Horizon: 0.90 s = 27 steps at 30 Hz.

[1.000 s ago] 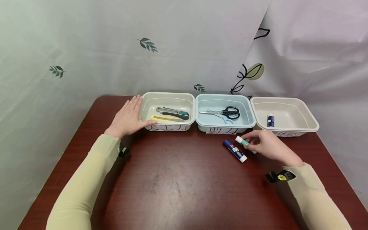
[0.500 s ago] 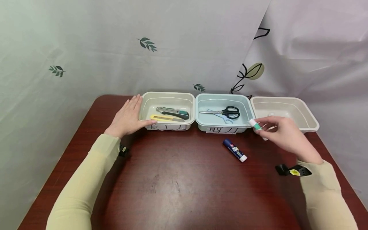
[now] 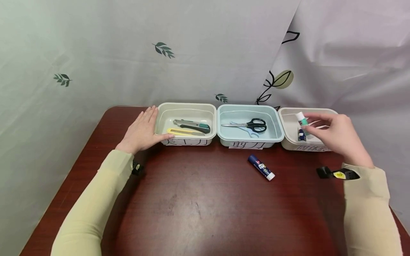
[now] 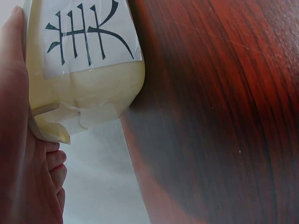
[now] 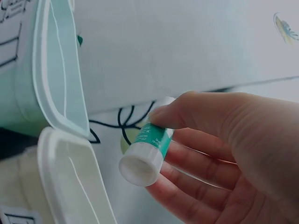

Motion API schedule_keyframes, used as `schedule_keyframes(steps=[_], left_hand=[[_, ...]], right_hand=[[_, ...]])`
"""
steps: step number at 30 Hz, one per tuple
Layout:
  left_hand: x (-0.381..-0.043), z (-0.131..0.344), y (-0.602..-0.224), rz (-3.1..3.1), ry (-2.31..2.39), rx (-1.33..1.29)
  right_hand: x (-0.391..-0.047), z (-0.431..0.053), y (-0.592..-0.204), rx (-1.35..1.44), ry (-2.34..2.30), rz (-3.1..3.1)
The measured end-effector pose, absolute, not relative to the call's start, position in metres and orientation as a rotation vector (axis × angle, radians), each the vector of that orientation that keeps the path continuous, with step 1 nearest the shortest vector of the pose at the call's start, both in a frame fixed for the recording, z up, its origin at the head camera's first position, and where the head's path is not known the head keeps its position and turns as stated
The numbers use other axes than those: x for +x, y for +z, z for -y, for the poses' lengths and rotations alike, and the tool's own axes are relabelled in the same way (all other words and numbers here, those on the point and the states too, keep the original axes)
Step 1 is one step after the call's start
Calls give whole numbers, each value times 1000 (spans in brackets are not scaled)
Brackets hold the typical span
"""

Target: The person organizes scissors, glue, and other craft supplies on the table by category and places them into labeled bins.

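Observation:
My right hand (image 3: 337,133) pinches a green-and-white glue stick (image 3: 302,120) between thumb and fingers, above the right cream bin (image 3: 320,110). In the right wrist view the glue stick (image 5: 148,144) shows its white cap end. A dark blue glue stick (image 3: 301,134) is in that same bin, partly behind the held one. My left hand (image 3: 142,131) rests on the left cream bin (image 3: 187,105), fingers straight along its left side and thumb at the front rim. Another dark blue glue stick (image 3: 261,167) lies on the table in front of the bins.
The left bin holds several utility knives, one a yellow knife (image 3: 185,132). Between the cream bins stands a blue bin (image 3: 248,107) with black-handled scissors (image 3: 251,125) and light blue scissors. Paper labels are on the bin fronts. A hanging cloth (image 3: 192,53) backs the dark red table (image 3: 198,209).
My right hand has lifted the green-and-white glue stick off the table and carried it right and away from me, over the right bin. The left hand has stayed in place.

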<state>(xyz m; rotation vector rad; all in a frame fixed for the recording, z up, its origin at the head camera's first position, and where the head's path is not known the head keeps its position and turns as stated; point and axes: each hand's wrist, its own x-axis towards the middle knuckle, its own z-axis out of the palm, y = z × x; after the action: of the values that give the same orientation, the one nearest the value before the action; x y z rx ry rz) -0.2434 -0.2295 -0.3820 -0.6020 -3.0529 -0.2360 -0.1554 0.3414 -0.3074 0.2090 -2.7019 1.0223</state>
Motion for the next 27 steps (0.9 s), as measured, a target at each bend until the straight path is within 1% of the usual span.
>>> schedule_keyframes(steps=[13, 27], left_hand=[[-244, 230, -382, 3051, -231, -603], [-244, 230, -382, 3045, -243, -602]], right_hand=[[-177, -381, -302, -69, 1029, 2737], [-192, -412, -332, -141, 845, 2864]])
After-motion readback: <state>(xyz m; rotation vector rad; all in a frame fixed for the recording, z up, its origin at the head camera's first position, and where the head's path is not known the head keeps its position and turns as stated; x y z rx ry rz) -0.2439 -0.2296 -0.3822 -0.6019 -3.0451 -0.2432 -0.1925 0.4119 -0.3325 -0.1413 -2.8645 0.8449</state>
